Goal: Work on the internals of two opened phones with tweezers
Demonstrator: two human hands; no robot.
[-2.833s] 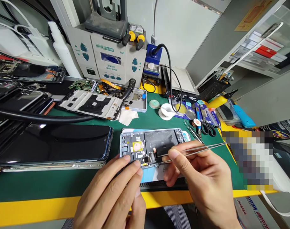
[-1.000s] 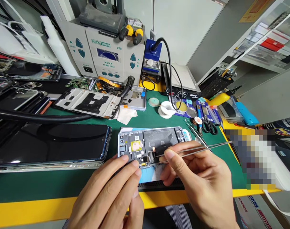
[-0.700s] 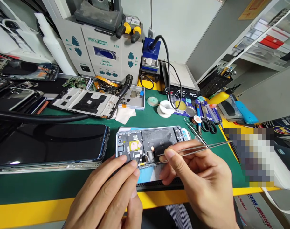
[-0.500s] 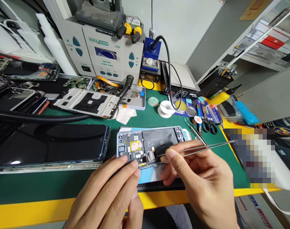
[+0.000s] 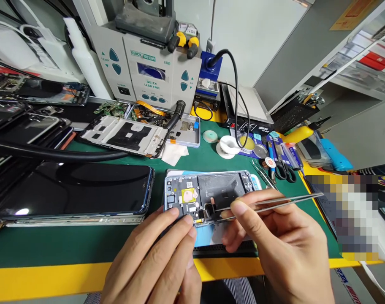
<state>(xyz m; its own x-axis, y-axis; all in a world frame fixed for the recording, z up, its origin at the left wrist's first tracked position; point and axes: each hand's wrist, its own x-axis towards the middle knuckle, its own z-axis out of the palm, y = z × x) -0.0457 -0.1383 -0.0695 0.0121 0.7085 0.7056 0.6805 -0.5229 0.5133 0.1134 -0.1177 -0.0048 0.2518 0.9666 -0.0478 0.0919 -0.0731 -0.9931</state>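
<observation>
An opened phone frame [image 5: 222, 184] with a grey inner shell lies at a slight tilt over a light-blue pad [image 5: 203, 238]. My left hand [image 5: 156, 257] grips its lower left edge, fingertips on top and thumb beneath. Between the thumb and fingers of my right hand [image 5: 277, 240] is a pair of metal tweezers [image 5: 287, 200], its tips pointing left into the phone. Those tips are at a small dark flex cable [image 5: 209, 210] near the lower edge; whether they pinch it I cannot tell. A pinkish paste patch [image 5: 189, 195] shows on the board's yellow-edged square.
Left of the phone lies a black-screened phone [image 5: 85, 190] on another panel. Behind stand a hot-air station [image 5: 151, 86], a phone mid-frame [image 5: 126, 135] and a white spool [image 5: 228, 145]. Scissors [image 5: 286, 172] and more tweezers [image 5: 264, 174] lie to the right.
The whole view has shifted, so everything sits farther right. The flex cable at the tweezer tips looked silvery before and now looks dark. Both hands keep their holds.
</observation>
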